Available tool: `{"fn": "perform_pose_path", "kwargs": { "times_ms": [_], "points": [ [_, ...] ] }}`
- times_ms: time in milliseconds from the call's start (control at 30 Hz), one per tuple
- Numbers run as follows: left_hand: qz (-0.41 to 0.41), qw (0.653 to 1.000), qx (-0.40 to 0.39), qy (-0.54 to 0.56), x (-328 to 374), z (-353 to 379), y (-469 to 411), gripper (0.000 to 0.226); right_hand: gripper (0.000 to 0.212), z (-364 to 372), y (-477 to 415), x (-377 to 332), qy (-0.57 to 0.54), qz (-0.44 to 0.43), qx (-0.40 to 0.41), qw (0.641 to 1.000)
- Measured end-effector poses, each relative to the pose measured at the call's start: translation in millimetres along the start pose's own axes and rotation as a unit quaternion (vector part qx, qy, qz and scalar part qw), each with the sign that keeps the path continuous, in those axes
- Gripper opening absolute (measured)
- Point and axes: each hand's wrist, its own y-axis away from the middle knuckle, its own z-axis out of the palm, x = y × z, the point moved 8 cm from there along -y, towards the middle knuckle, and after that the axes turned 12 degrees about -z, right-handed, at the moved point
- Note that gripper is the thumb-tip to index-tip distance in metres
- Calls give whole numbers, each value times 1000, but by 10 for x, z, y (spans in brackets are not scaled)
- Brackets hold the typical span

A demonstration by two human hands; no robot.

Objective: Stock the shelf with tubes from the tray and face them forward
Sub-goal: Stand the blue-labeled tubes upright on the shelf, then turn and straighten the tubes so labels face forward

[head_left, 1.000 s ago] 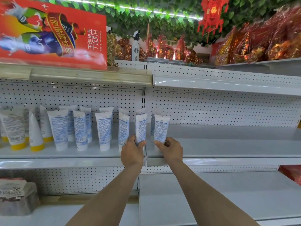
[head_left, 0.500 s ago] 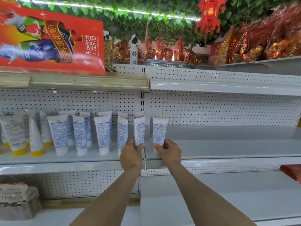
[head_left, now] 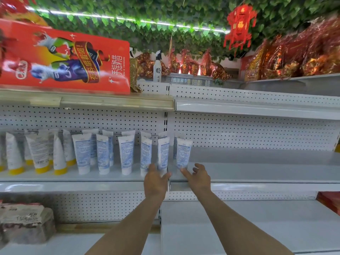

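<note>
Several white tubes with blue labels stand cap-down in a row on the white middle shelf (head_left: 257,173). My left hand (head_left: 155,183) is at the foot of one tube (head_left: 163,153), fingers spread and loose, holding nothing. My right hand (head_left: 197,178) is just below the rightmost tube (head_left: 183,152), fingers extended, its index fingertip near the tube's base. Both tubes stand on their own. No tray is in view.
Yellow-capped white tubes (head_left: 39,155) stand further left on the same shelf. A red carton (head_left: 64,57) sits on the shelf above, with a spray bottle (head_left: 158,68) and red gift packs (head_left: 294,59) beyond. Wrapped goods (head_left: 24,223) lie on the lower shelf at left.
Both hands have let go of the two tubes they gripped and have opened, drawing slightly back. The tubes remain standing. The view has tilted up a little.
</note>
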Motion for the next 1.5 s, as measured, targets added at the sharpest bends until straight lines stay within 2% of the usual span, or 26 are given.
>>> {"fn": "perform_pose_path", "kwargs": {
  "times_ms": [100, 267, 400, 567, 867, 1133, 1367, 1500],
  "points": [
    [21, 999, -17, -25, 41, -253, 143, 62, 83, -172, 179, -175, 38, -2, -5, 999],
    [86, 981, -28, -174, 170, -1017, 364, 68, 68, -264, 534, -895, 164, -104, -50, 980],
    [142, 943, 26, -300, 217, -1901, 681, 70, 68, -11, 1011, -1703, 268, -214, -110, 933],
    [145, 909, 98, -379, -21, -3061, 1131, 68, 69, 429, 1840, -2702, 332, -333, -144, 871],
    [80, 902, 174, -386, -904, -4914, 1847, 67, 71, 1367, 3242, -3654, 251, -362, -233, 867],
    [12, 902, 206, -380, -1593, -5980, 2042, 65, 71, 2299, 3920, -4128, 208, -379, -290, 854],
    [-32, 935, 183, -302, -2172, -6607, 1510, 60, 70, 3317, 3942, -4500, 186, -392, -325, 841],
    [-44, 929, 171, -325, -2428, -7009, 984, 59, 70, 3966, 3786, -4715, 174, -392, -326, 842]
  ]
}}
